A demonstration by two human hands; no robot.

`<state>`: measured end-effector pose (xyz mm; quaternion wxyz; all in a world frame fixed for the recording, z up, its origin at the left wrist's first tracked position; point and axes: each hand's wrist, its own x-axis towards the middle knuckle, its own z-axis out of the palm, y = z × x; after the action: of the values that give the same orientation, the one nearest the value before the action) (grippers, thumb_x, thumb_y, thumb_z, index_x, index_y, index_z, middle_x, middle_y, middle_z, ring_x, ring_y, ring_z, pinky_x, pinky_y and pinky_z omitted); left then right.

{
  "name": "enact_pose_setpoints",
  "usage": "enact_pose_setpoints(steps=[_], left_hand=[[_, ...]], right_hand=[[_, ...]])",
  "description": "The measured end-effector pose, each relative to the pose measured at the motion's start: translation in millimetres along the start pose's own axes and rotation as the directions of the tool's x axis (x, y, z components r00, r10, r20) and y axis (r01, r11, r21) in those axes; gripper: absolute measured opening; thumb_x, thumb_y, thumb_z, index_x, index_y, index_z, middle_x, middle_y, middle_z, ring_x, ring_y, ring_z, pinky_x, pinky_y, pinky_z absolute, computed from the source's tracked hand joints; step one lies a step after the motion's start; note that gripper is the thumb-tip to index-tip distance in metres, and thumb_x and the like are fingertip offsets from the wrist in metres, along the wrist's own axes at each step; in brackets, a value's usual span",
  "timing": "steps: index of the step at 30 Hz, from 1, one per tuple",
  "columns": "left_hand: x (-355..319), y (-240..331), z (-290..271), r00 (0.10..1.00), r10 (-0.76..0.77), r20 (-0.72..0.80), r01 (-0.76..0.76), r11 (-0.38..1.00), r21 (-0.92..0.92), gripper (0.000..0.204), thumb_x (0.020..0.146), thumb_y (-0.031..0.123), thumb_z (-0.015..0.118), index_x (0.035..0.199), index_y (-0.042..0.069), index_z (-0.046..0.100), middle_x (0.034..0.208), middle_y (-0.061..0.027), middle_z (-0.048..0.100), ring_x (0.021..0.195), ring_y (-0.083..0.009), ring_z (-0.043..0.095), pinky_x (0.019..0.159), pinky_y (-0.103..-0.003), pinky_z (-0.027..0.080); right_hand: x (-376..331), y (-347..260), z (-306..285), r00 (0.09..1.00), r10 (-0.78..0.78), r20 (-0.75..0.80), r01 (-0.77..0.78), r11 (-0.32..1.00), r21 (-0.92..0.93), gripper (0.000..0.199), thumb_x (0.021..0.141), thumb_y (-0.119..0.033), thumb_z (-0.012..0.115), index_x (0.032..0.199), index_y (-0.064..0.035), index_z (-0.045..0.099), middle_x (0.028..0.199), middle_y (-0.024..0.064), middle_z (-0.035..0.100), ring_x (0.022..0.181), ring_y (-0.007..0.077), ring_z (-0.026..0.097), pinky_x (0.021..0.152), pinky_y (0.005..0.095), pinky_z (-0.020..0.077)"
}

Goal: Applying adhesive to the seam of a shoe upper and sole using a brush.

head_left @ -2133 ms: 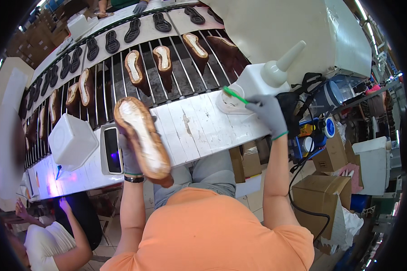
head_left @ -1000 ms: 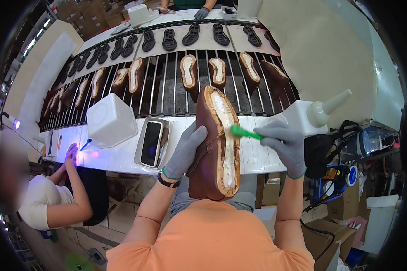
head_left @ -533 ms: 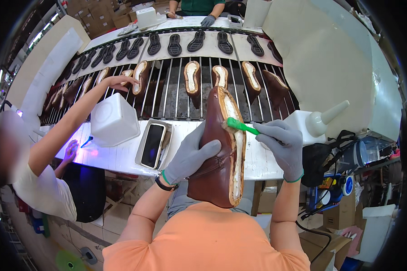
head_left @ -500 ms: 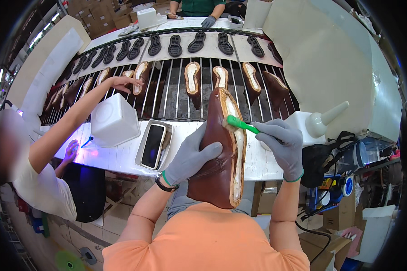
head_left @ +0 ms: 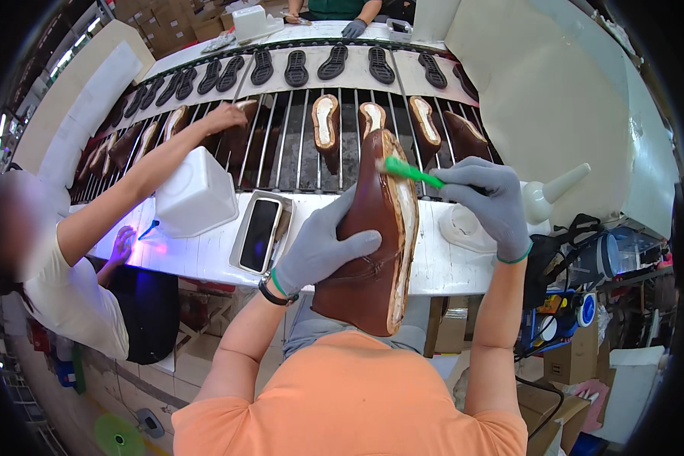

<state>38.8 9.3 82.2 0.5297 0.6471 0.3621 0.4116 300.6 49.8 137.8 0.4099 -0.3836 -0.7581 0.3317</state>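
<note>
A brown leather boot upper (head_left: 361,266) is gripped in my gloved left hand (head_left: 323,239), its toe pointing away and its pale underside turned to the right. White filling shows along that underside inside a tan rim. My gloved right hand (head_left: 488,201) pinches a green-handled brush (head_left: 412,171). The brush's bristle end lies against the upper's rim near the toe. A round white shallow dish (head_left: 465,228) stands below my right hand, partly hidden by it, beside a white squeeze bottle (head_left: 538,199) with a long spout.
Ahead runs a roller conveyor (head_left: 289,156) carrying more boot uppers, with black soles (head_left: 296,68) on a ledge behind. A phone (head_left: 259,235) lies in a white tray left of me, near a white container (head_left: 195,194). At left, a co-worker's arm (head_left: 156,163) reaches over the conveyor; another person sits across.
My right hand and the brush have moved up and toward the toe. The upper has shifted slightly upward. The co-worker's hand has closed on an upper on the conveyor and tipped it.
</note>
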Motion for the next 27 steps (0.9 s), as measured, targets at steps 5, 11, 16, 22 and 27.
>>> enact_pose_setpoints(steps=[5, 11, 16, 22, 27], left_hand=[[2.5, 4.1, -3.1, 0.999, -0.034, 0.007, 0.034, 0.983, -0.182, 0.069, 0.086, 0.035, 0.065, 0.137, -0.005, 0.04, 0.118, -0.01, 0.059, 0.104, -0.0135, 0.056, 0.093, -0.029, 0.044], [7.6, 8.6, 0.7, 0.996, -0.003, -0.094, -0.022, 0.962, -0.272, 0.052, 0.089, 0.038, 0.062, 0.122, -0.001, 0.05, 0.092, -0.0015, 0.059, 0.084, -0.007, 0.053, 0.079, -0.024, 0.044], [12.4, 1.6, -1.6, 0.992, 0.008, -0.125, -0.042, 0.961, -0.273, 0.046, 0.091, 0.033, 0.06, 0.121, -0.001, 0.05, 0.092, -0.0014, 0.059, 0.084, -0.0073, 0.053, 0.08, -0.023, 0.044], [15.7, 0.3, 0.3, 0.99, -0.013, -0.14, -0.014, 0.982, -0.19, 0.048, 0.092, 0.033, 0.058, 0.125, -0.002, 0.05, 0.103, -0.0042, 0.061, 0.093, -0.009, 0.055, 0.086, -0.026, 0.045], [21.6, -11.4, 0.5, 0.988, -0.102, -0.115, 0.06, 0.944, -0.323, 0.049, 0.094, 0.035, 0.055, 0.128, -0.001, 0.05, 0.108, -0.0051, 0.061, 0.095, -0.0092, 0.057, 0.086, -0.026, 0.047]], right_hand=[[-10.8, -15.9, -6.1, 0.991, -0.002, 0.131, 0.008, 0.999, -0.049, 0.024, 0.072, 0.0, 0.074, 0.097, -0.0009, 0.073, 0.078, 0.0071, 0.068, 0.068, 0.0122, 0.062, 0.061, 0.0236, 0.0465], [-34.2, -13.5, -1.4, 0.974, -0.015, 0.225, 0.015, 1.0, 0.002, 0.026, 0.067, 0.002, 0.076, 0.093, 0.0005, 0.074, 0.076, 0.0095, 0.067, 0.068, 0.0155, 0.063, 0.061, 0.0265, 0.0468], [-47.4, -18.9, -0.7, 0.921, -0.076, 0.382, 0.055, 0.996, 0.066, 0.021, 0.073, -0.002, 0.075, 0.094, -0.0023, 0.074, 0.076, 0.0087, 0.068, 0.068, 0.0186, 0.065, 0.06, 0.0279, 0.048], [-27.7, -9.7, -0.1, 0.99, 0.114, 0.084, -0.107, 0.99, -0.087, 0.021, 0.075, 0.0, 0.072, 0.097, 0.0006, 0.073, 0.077, 0.0081, 0.066, 0.071, 0.0117, 0.06, 0.062, 0.0255, 0.0461], [-39.1, -9.8, -3.1, 0.963, 0.0, 0.271, -0.005, 1.0, 0.018, 0.024, 0.072, 0.002, 0.074, 0.096, 0.0007, 0.073, 0.077, 0.0079, 0.067, 0.068, 0.0135, 0.061, 0.062, 0.0261, 0.0466]])
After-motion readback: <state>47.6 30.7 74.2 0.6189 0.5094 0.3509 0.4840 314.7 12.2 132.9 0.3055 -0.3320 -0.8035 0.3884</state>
